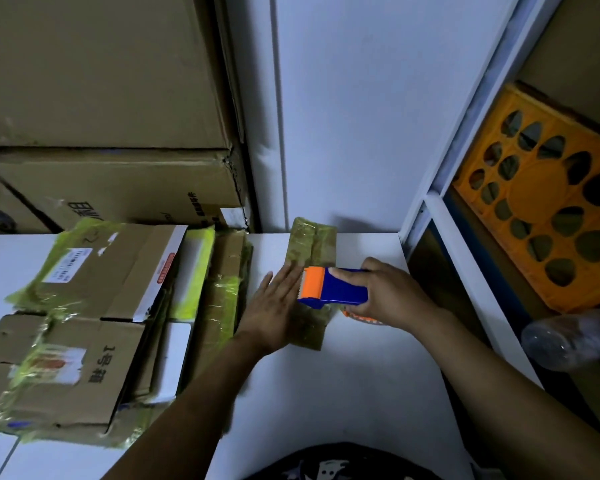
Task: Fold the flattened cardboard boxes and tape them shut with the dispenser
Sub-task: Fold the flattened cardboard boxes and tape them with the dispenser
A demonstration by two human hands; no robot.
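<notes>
Cardboard glossy with yellowish tape: in the head view a small box [314, 247] lies mid-frame on the white table [361, 375], seemingly nearly sealed. On it the left hand [274, 306] presses flat, fingers straight. Over it the right hand [385, 296] grips the blue-and-orange dispenser [333, 287]. Left of centre, flattened boxes [84, 358] apparently await folding. The tape roll and the box's middle are hidden.

Head camera, close above table [361, 393]
</notes>
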